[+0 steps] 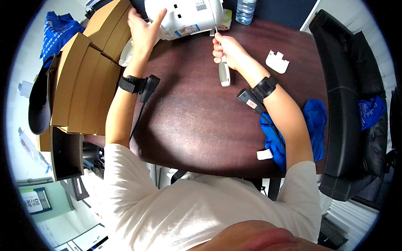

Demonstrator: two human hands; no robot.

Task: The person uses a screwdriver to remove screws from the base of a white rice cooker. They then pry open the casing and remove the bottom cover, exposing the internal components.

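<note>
A white rounded appliance [192, 19] lies on its side at the far edge of the table, partly cut off by the top of the view. My left hand [144, 32] is at its left end, fingers spread and thumb beside the casing; whether it presses on it, I cannot tell. My right hand [229, 51] is closed around a screwdriver [225, 75] with a grey and white handle. The screwdriver's shaft points away from me, its tip at the appliance's right rim. A small white plastic cover [277, 62] with notched edges lies to the right of my right hand.
Cardboard boxes [86, 79] stand along the left side of the dark brown table [197, 117]. A clear water bottle [246, 11] is at the back. Blue cloth [314, 125] lies under my right forearm. A black sofa [347, 96] borders the right.
</note>
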